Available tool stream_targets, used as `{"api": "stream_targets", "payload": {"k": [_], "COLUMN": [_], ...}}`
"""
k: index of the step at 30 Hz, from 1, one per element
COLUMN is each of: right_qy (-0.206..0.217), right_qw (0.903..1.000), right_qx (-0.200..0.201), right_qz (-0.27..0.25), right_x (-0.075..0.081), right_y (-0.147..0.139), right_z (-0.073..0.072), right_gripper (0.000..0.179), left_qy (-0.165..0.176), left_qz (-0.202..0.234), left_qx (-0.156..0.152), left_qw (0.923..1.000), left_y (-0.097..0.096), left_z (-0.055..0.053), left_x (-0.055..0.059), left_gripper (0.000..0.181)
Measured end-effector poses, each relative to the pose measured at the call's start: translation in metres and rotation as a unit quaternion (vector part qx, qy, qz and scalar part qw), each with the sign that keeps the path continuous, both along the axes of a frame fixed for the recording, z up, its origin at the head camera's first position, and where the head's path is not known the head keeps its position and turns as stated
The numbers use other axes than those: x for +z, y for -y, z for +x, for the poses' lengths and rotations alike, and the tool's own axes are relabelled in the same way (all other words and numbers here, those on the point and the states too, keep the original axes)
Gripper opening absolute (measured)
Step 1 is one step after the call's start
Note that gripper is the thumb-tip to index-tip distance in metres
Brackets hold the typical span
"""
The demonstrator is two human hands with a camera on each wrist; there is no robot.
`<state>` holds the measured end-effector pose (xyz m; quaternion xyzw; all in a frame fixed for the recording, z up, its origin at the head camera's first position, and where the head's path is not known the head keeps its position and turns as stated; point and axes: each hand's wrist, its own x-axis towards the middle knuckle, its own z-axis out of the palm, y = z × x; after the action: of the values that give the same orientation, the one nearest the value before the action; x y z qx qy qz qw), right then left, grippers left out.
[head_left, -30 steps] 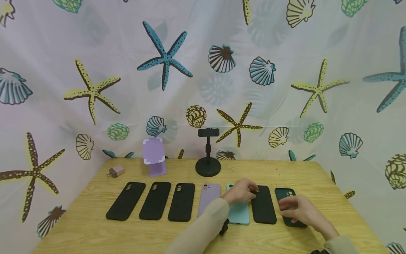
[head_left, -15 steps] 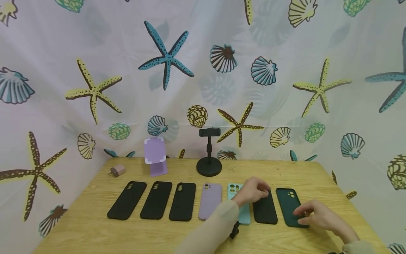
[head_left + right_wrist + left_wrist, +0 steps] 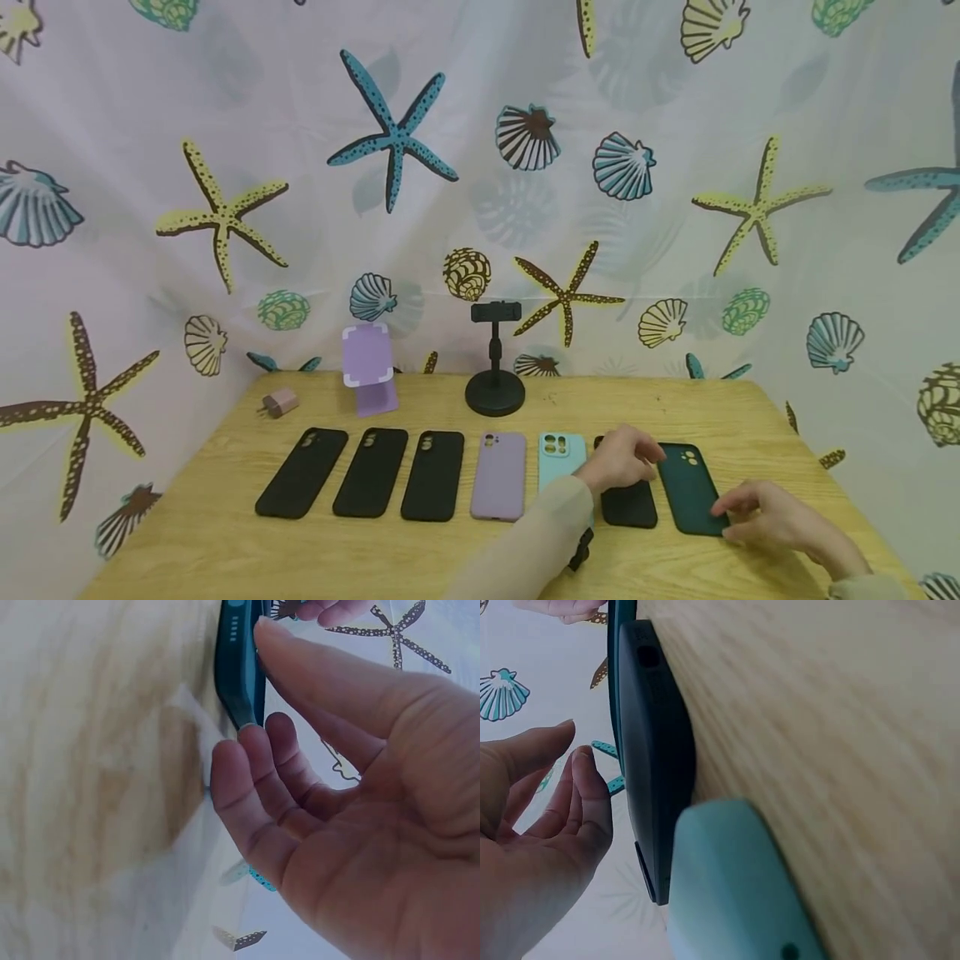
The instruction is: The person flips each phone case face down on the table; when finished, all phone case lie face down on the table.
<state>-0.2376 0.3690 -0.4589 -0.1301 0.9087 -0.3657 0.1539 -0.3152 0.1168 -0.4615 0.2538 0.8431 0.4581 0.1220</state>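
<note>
A dark green phone case (image 3: 688,492) lies at the right end of a row on the wooden table. My right hand (image 3: 776,521) is at its lower right corner; in the right wrist view the thumb (image 3: 322,664) overlaps the case's edge and the fingertips are right by the corner. My left hand (image 3: 621,458) is over the upper part of a black phone case (image 3: 628,507), its fingertips near the green case's upper left corner. In the left wrist view that hand's thumb and fingers (image 3: 592,787) are loosely bent with nothing between them. My left forearm partly hides a light blue phone case (image 3: 564,458).
Further left in the row lie a lavender phone case (image 3: 498,475) and three black phone cases (image 3: 432,477). Behind them stand a black phone stand (image 3: 495,392), a lavender phone stand (image 3: 367,358) and a pink charger plug (image 3: 281,402). A patterned curtain (image 3: 480,208) hangs at the back.
My left hand has moved right, from beside the light blue case across the black case to the green one. My right hand has slid down and right to the green case's lower corner.
</note>
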Motion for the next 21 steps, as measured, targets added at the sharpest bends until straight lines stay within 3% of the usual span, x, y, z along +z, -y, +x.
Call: {"api": "stream_targets", "payload": {"k": [12,21], "right_qy": [0.010,0.018], "right_qw": [0.9990,0.9996], "right_qx": [0.039,0.018], "right_qz": [-0.016,-0.014], "right_x": [-0.008,-0.011], "right_y": [-0.006,-0.003], "right_z": [-0.003,-0.005], "right_gripper": [0.027,0.023], "left_qy": [-0.015,-0.013], "left_qz": [-0.101,-0.111], "left_qx": [-0.007,0.018], "left_qw": [0.9947,0.9936], "left_y": [-0.013,-0.016], "left_z": [0.004,0.005], "left_x": [-0.004,-0.010], "left_gripper": [0.025,0.022]}}
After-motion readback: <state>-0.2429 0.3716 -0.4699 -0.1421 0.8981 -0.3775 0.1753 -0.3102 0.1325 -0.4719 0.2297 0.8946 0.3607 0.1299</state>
